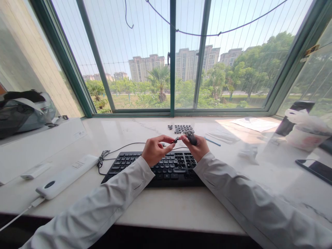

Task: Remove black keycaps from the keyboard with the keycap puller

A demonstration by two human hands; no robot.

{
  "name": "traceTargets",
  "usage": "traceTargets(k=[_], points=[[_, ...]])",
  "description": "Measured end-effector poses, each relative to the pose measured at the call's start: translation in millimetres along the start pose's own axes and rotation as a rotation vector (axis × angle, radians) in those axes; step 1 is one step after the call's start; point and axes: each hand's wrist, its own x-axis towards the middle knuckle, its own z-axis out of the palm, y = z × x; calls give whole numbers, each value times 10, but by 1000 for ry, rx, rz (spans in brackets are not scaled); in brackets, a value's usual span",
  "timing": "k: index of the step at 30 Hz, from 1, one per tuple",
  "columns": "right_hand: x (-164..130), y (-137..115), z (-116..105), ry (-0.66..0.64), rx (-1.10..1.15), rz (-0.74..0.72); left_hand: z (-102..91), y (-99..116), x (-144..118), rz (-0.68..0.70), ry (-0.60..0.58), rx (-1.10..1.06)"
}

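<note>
Left hand (pixel 155 149) pinches small black keycap (pixel 176 139); right hand (pixel 196 145) grips dark rounded puller tool (pixel 191 137), both raised above black keyboard (pixel 155 170) for close view.

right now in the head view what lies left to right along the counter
helmet → white power bank → black keyboard → blue pen → paper sheet → plastic bag → phone

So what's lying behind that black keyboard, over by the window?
Behind the keyboard a cluster of loose black keycaps lies on the white sill, with a blue pen to their right. The hands hide part of the keyboard's top rows.
</note>
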Motion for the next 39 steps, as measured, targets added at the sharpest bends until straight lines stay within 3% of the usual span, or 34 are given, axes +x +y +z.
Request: traceTargets(k=[4, 10, 16, 26, 39], points=[[114, 12, -123, -49, -25, 59, -35, 43, 11, -29, -144, 13], [233, 66, -384, -636, -230, 55, -62, 51, 0, 19, -370, 93], [180, 103, -365, -883, -273, 29, -46, -49, -5, 163, -456, 165], [134, 124, -308, -960, -314, 17, 3, -159, -9, 299, -515, 93], [118, 99, -305, -912, -485, -104, 10, -164, -39, 345, -474, 185]])
